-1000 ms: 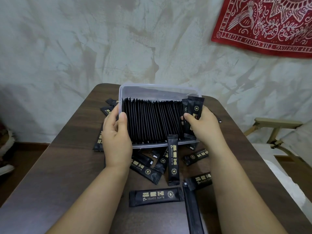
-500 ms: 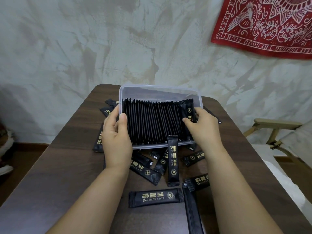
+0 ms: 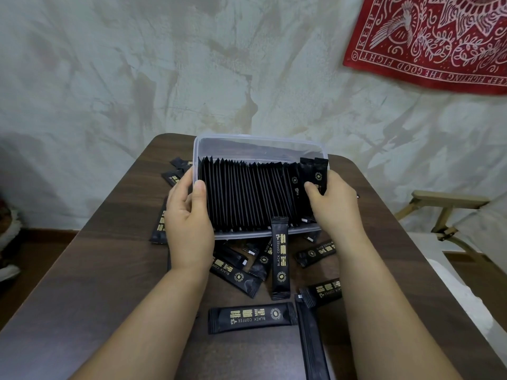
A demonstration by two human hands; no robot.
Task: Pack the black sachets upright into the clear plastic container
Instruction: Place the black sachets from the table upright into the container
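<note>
Since half a second ago, the right hand (image 3: 336, 204) is sitting slightly higher and further right, and the end sachets (image 3: 315, 171) it is pinching are poking above the row again, close to the right wall. The thumb is pressing on their front face while the fingers are curling behind them.

The left hand (image 3: 189, 223) is gripping the left wall of the clear plastic container (image 3: 260, 141), thumb hooked inside over the rim and fingers wrapping the outside. The two hands are staying apart, one at each end of the container, with the packed row of sachets (image 3: 247, 198) standing upright on edge between them and filling nearly the full width.

The container is resting on the dark wooden desk (image 3: 96, 270). One sachet (image 3: 279, 259) is leaning against its near wall, and loose sachets (image 3: 252, 320) are lying flat on the desk between the forearms. More sachets (image 3: 175, 174) are lying just beside the container's left side, partly hidden by the left hand.
</note>
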